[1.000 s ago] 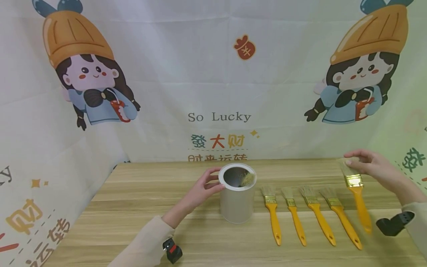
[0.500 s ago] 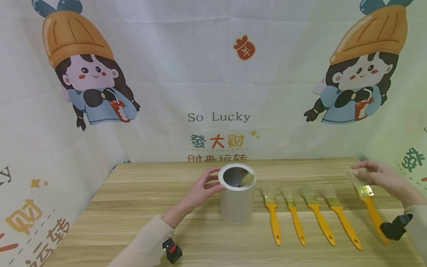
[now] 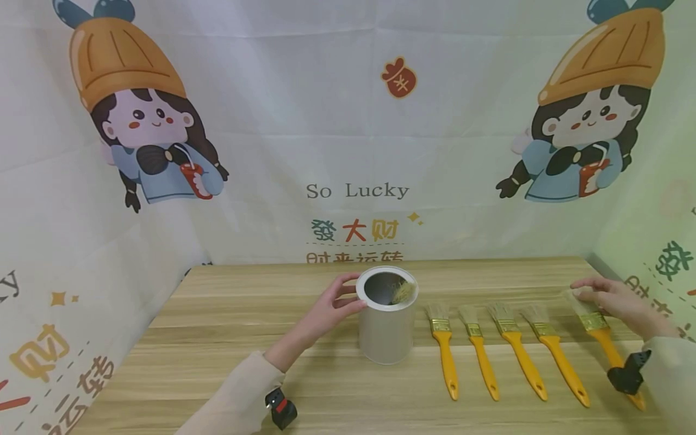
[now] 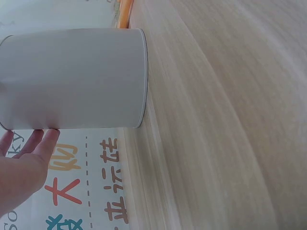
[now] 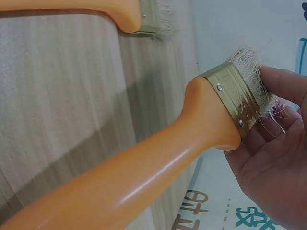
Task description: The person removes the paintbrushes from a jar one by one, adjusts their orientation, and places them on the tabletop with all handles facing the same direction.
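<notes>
A light grey cylindrical can stands upright on the table, its top uncovered. The bristles of one brush show inside its rim on the right. My left hand holds the can's left side near the top, fingers behind and thumb in front; in the left wrist view its fingertips touch the wall. At the far right, my right hand pinches a wide paintbrush by its pale bristles. Its orange handle points down toward me, partly behind the wrist camera. Whether the handle touches the table, I cannot tell.
Several orange-handled paintbrushes lie in a row between the can and my right hand, bristles away from me: one nearest the can, one nearest my right hand. A printed cloth hangs behind the wooden table.
My right hand has moved right and lower with the paintbrush, whose handle has swung out to the right. The left hand and the can have stayed put.
</notes>
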